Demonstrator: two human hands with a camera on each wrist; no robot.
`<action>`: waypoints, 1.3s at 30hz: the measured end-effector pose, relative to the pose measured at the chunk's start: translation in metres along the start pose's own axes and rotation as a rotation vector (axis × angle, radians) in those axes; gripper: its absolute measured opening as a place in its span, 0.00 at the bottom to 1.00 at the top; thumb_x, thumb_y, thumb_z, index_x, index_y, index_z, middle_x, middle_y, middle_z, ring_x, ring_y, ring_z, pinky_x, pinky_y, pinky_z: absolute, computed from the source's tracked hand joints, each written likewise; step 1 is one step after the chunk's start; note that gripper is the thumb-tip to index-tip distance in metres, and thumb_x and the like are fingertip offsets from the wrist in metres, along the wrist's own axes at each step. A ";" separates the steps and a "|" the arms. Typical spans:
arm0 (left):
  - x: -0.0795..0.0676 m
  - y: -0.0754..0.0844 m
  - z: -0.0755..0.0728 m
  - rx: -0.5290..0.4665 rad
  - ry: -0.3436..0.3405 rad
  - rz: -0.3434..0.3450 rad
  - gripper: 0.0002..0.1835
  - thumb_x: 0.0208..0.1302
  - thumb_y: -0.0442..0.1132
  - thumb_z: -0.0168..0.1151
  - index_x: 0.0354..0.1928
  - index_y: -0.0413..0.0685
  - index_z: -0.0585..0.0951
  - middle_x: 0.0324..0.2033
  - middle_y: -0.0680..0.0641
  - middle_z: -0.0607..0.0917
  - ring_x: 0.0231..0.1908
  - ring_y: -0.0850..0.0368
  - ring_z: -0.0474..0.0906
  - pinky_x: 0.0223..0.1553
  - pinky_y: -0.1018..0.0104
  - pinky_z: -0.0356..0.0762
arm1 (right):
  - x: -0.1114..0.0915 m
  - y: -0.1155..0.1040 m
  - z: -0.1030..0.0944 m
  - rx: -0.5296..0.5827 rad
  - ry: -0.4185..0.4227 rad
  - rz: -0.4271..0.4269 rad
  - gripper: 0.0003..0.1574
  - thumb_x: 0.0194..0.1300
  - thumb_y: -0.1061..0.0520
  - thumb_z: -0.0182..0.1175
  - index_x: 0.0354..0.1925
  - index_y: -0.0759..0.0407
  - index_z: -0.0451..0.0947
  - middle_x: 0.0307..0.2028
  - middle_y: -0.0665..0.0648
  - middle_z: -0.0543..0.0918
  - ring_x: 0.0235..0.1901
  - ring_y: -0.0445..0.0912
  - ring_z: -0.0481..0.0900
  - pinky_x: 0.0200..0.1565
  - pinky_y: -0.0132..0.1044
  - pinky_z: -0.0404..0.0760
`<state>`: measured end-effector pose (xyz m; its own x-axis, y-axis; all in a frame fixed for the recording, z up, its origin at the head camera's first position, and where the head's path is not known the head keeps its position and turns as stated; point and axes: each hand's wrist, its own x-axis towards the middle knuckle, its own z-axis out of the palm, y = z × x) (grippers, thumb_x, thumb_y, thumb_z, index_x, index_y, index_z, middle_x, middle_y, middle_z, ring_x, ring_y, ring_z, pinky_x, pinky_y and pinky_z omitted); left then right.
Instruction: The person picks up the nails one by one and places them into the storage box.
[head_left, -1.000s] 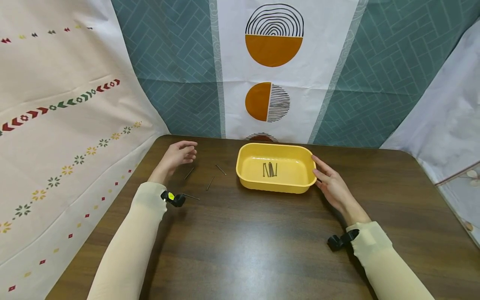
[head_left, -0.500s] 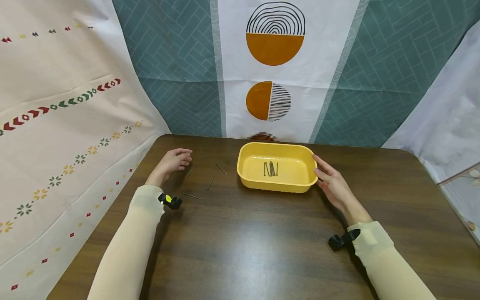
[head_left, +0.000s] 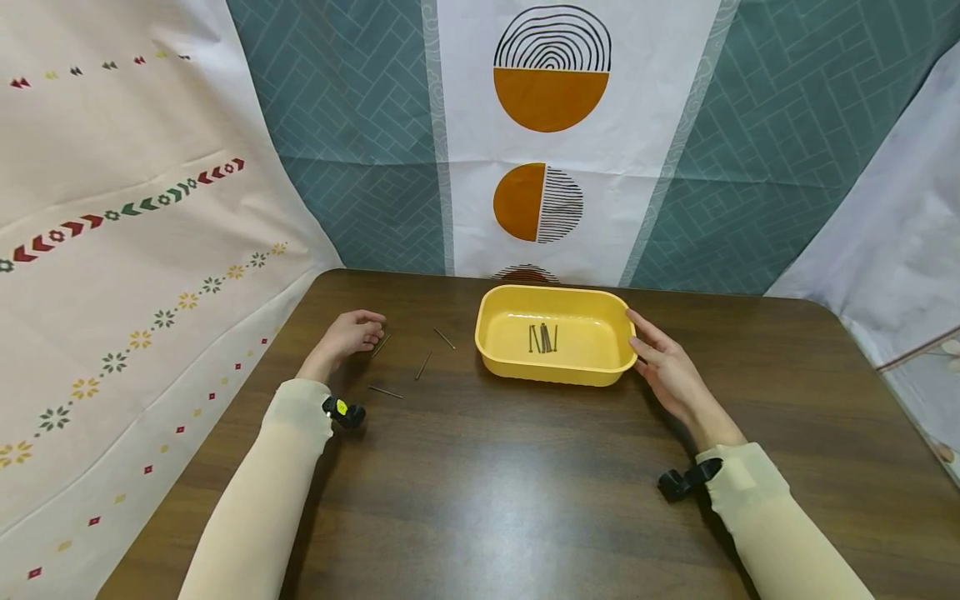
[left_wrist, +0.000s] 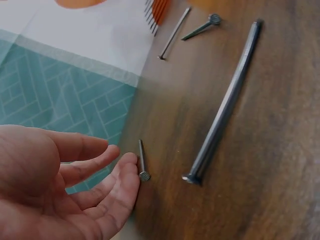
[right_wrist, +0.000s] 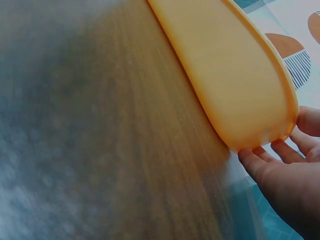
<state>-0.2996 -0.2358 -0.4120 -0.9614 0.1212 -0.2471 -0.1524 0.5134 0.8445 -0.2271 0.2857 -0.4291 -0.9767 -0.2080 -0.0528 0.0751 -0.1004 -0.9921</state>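
Note:
At the left of the table, my left hand [head_left: 351,335] is low beside a steel nail [head_left: 381,346], with nothing in its grasp. In the left wrist view its loosely bent fingers [left_wrist: 127,182] come right up to one nail [left_wrist: 142,161]; a large-looking nail [left_wrist: 222,107] lies nearer the camera. My right hand [head_left: 670,372] rests its spread, fairly straight fingers and thumb against the right end of a yellow plastic tray [head_left: 552,373]. Several nails [head_left: 543,338] lie side by side on the tray's floor. The right wrist view shows the fingertips along the tray's end wall [right_wrist: 260,137].
Three more loose nails, a far one [head_left: 445,337], a middle one [head_left: 423,365] and a near one [head_left: 386,392], lie between the left hand and the tray. Brown wood-grain tabletop [head_left: 480,483] extends toward me. Patterned cloth [head_left: 360,167] hangs behind the table.
My left hand first drew back slightly leftward, then came down toward the farthest-left nail, its fingers lower now. The right hand stays at the tray's end; tray and nails have not moved.

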 end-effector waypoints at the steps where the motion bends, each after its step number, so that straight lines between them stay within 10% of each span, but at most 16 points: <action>1: 0.000 0.000 0.001 0.011 0.008 0.004 0.22 0.81 0.33 0.48 0.70 0.28 0.70 0.58 0.29 0.79 0.53 0.45 0.79 0.53 0.65 0.80 | 0.000 0.000 0.000 0.000 0.000 0.000 0.39 0.85 0.54 0.47 0.84 0.52 0.45 0.84 0.57 0.41 0.79 0.50 0.50 0.78 0.52 0.52; 12: -0.004 0.002 0.006 0.252 0.130 0.036 0.24 0.63 0.34 0.74 0.61 0.36 0.82 0.45 0.40 0.90 0.48 0.45 0.83 0.47 0.61 0.77 | 0.000 0.000 0.000 -0.006 0.000 -0.001 0.39 0.85 0.54 0.47 0.84 0.52 0.46 0.84 0.56 0.41 0.80 0.50 0.48 0.78 0.50 0.53; 21: -0.002 0.001 0.010 0.314 0.110 0.053 0.17 0.72 0.32 0.62 0.59 0.35 0.82 0.48 0.36 0.89 0.48 0.43 0.83 0.47 0.57 0.77 | 0.001 0.001 -0.001 -0.009 0.003 0.003 0.39 0.85 0.54 0.47 0.84 0.52 0.46 0.84 0.56 0.41 0.80 0.51 0.48 0.78 0.51 0.53; 39: 0.001 0.007 0.012 -0.027 0.078 0.084 0.15 0.76 0.27 0.56 0.60 0.25 0.78 0.46 0.33 0.84 0.36 0.59 0.80 0.40 0.71 0.85 | 0.001 0.002 -0.002 -0.010 0.007 0.002 0.39 0.84 0.54 0.48 0.84 0.52 0.46 0.84 0.56 0.42 0.79 0.51 0.51 0.72 0.38 0.64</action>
<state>-0.2992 -0.2218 -0.4123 -0.9858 0.0955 -0.1380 -0.0757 0.4807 0.8736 -0.2282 0.2873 -0.4316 -0.9779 -0.2015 -0.0555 0.0749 -0.0901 -0.9931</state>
